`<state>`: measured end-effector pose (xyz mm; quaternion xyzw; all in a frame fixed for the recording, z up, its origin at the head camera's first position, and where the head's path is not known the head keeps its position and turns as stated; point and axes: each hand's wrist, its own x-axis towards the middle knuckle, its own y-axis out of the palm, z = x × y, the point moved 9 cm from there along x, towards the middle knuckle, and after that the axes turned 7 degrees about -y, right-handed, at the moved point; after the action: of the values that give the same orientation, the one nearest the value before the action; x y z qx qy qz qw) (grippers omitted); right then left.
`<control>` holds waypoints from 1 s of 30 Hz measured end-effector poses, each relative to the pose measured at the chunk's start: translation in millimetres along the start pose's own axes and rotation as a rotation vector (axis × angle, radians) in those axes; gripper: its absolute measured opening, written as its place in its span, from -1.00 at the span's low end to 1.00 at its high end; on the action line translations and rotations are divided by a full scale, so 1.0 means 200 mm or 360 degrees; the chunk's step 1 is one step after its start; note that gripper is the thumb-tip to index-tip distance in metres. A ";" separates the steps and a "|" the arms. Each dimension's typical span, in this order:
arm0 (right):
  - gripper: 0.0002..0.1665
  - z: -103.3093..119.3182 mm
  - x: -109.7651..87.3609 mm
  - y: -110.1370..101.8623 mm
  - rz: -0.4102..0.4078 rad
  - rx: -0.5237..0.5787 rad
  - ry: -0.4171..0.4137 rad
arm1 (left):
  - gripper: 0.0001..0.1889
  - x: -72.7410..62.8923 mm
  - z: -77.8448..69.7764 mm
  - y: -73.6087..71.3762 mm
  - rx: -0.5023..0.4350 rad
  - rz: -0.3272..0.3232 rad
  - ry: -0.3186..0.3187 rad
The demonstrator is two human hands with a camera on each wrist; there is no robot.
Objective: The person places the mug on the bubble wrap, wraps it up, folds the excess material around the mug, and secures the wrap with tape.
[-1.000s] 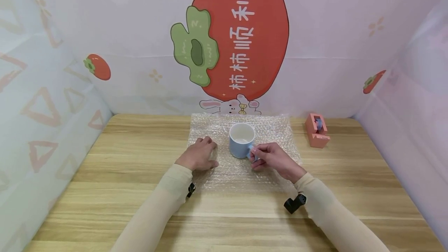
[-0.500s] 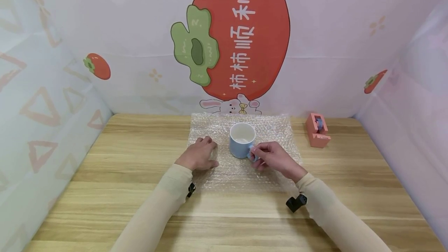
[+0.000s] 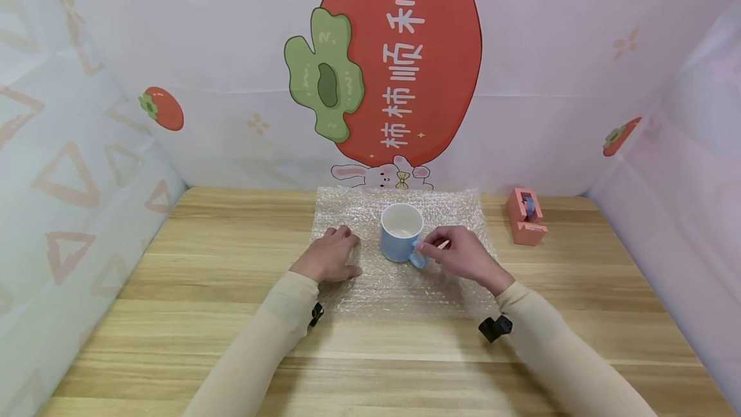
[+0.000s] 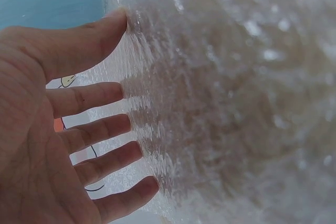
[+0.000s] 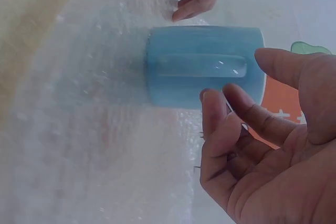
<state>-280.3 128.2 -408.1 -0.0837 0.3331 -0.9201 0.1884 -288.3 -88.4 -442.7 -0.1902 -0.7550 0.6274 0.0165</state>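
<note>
A light blue mug (image 3: 396, 247) with a white inside stands upright on a sheet of bubble wrap (image 3: 376, 298). Its handle (image 5: 205, 65) faces toward the right hand. The right hand (image 3: 463, 255) is beside that handle; in the right wrist view its thumb and index finger stand apart, with nothing gripped between them. On the sheet's left part rests the left hand (image 3: 329, 256), a little away from the mug. In the left wrist view its fingers (image 4: 100, 129) are spread and the tips meet the bubble wrap.
At the back right of the wooden table (image 3: 191, 250) sits a pink tape dispenser (image 3: 529, 234) with a blue roll in it. Printed cloth walls (image 3: 249, 50) close off the back and both sides.
The right hand has loosened its hold on the mug's handle and drawn slightly up and to the right. The mug and the left hand have stayed in place.
</note>
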 end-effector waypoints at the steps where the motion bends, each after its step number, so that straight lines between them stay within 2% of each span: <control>1: -0.73 0.01 0.00 -0.01 -0.0010 -0.0031 -0.0021 | -0.35 0.00 0.00 0.00 0.0001 0.0000 0.0000; 5: -0.65 0.06 0.02 -0.07 -0.0045 -0.0140 -0.0064 | -0.35 0.00 0.00 0.00 0.0001 0.0004 -0.0001; 8: -0.47 0.09 0.04 -0.10 -0.0051 -0.0207 -0.0066 | -0.35 0.00 0.00 0.00 0.0001 0.0004 0.0001; 12: -0.22 0.13 0.07 -0.11 -0.0003 -0.0268 -0.0083 | -0.35 -0.01 -0.01 0.00 0.0001 -0.0004 0.0007; 16: -0.07 0.18 0.11 -0.10 0.0058 -0.0316 -0.0129 | -0.35 -0.01 -0.01 0.00 -0.0003 -0.0011 0.0010; 24: 0.07 0.28 0.19 -0.06 0.0144 -0.0482 -0.0247 | -0.35 -0.01 -0.01 -0.01 -0.0014 -0.0013 0.0009; 30: 0.03 0.31 0.25 0.00 0.0266 -0.0532 -0.0292 | -0.36 -0.01 0.00 -0.01 -0.0007 0.0001 -0.0007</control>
<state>-309.8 72.2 -359.0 -0.1693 0.4683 -0.8217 0.2772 -287.5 -88.3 -441.0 -0.1892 -0.7562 0.6262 0.0143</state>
